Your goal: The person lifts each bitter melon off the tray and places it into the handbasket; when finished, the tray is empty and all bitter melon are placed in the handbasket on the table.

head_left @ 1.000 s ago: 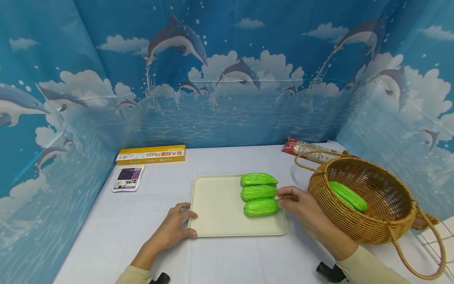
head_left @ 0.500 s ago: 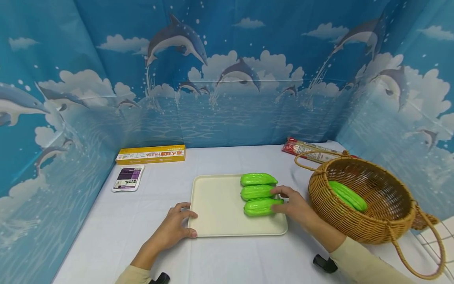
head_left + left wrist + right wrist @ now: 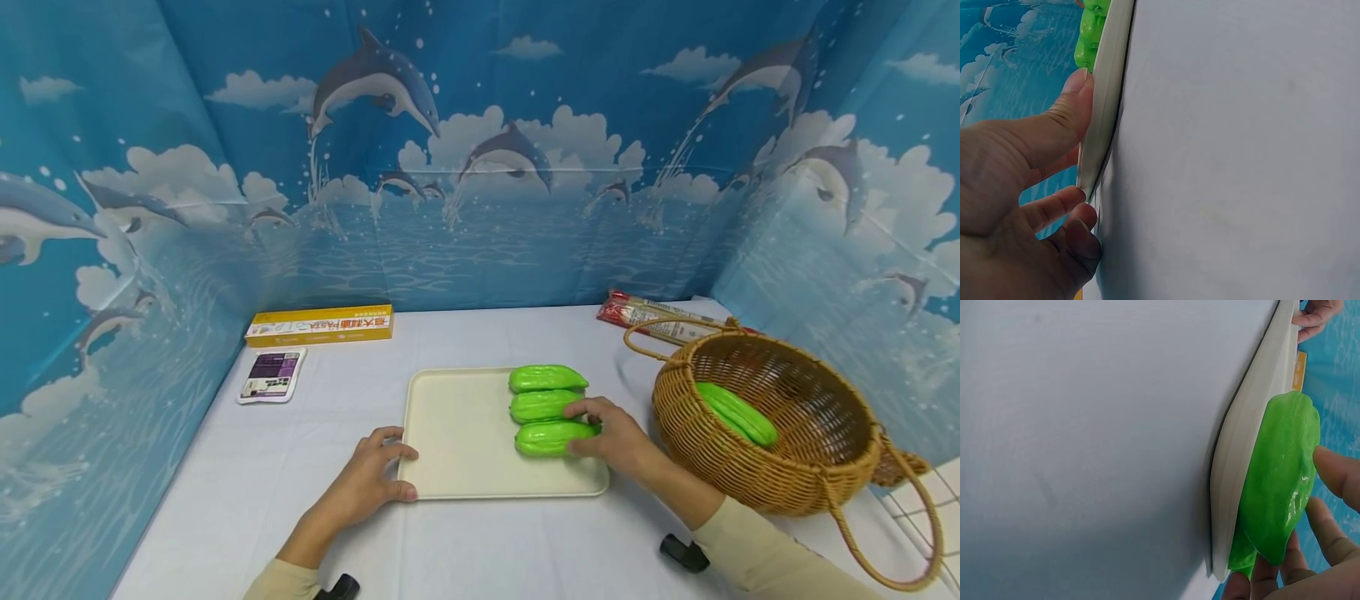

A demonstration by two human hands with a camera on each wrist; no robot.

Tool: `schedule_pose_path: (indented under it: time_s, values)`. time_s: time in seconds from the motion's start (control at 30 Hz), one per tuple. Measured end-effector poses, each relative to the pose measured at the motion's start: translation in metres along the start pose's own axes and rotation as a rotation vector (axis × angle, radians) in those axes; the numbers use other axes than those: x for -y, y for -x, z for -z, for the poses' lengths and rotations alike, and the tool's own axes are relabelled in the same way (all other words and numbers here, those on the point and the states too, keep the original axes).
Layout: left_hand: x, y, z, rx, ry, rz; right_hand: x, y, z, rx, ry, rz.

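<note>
Three green bitter melons lie crosswise on the right part of a cream tray (image 3: 457,437), one behind another. My right hand (image 3: 618,437) reaches over the right end of the nearest bitter melon (image 3: 542,439). Its thumb is at the near side, and its fingers extend toward the middle bitter melon (image 3: 534,407). In the right wrist view, the fingers (image 3: 1329,534) are spread around the nearest melon's pointed end. The far bitter melon (image 3: 547,378) lies untouched. My left hand (image 3: 367,475) holds the tray's near left corner, with the thumb (image 3: 1069,119) at its rim.
A wicker basket (image 3: 708,475) with rope handles stands on the right, another bitter melon (image 3: 735,414) inside it. A red-ended packet (image 3: 652,318) lies behind. A yellow pasta box (image 3: 318,327) and a purple-and-white packet (image 3: 272,377) lie at back left. A dolphin-print curtain (image 3: 480,242) encloses the table.
My right hand has moved left from the bitter melons' right ends to over the nearest one. The melons and tray look unmoved, and my left hand stays at the tray corner.
</note>
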State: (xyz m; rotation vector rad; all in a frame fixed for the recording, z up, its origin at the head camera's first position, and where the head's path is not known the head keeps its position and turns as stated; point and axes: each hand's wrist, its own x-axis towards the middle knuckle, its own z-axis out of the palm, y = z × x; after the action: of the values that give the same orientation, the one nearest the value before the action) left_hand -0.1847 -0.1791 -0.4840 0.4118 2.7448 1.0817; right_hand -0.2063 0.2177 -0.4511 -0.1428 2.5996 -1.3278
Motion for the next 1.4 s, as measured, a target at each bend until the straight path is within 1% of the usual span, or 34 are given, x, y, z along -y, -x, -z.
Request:
schedule_pose_path:
  time_s: [0.13, 0.3, 0.4, 0.57, 0.73, 0.8, 1.07, 1.27, 1.4]
  values:
    - [0.0, 0.0, 0.0, 0.0, -0.001, 0.003, -0.001, -0.001, -0.002, 0.008, 0.062, 0.035]
    - [0.0, 0.0, 0.0, -0.003, -0.005, -0.002, 0.0, -0.003, -0.006, 0.013, 0.131, 0.119]
    - [0.0, 0.0, 0.0, -0.005, -0.008, -0.002, 0.001, -0.003, -0.009, 0.012, 0.158, 0.148]
    - [-0.001, 0.0, 0.001, -0.005, -0.008, -0.001, 0.004, -0.004, -0.012, 0.014, 0.194, 0.146]
    - [0.0, 0.0, 0.001, -0.004, -0.011, 0.004, 0.006, -0.003, -0.014, 0.034, 0.227, 0.111]
    - [-0.001, 0.0, 0.001, -0.004, -0.014, 0.007, 0.006, -0.003, -0.015, 0.038, 0.234, 0.098]
    - [-0.001, 0.0, 0.001, -0.004, -0.02, -0.01, 0.007, -0.003, -0.015, 0.049, 0.221, 0.106]
    - [-0.001, 0.0, 0.001, -0.004, -0.021, -0.002, 0.009, -0.002, -0.01, 0.06, 0.187, 0.123]
    - [-0.001, 0.0, 0.001, -0.004, -0.021, -0.012, 0.012, 0.001, -0.006, 0.063, 0.172, 0.137]
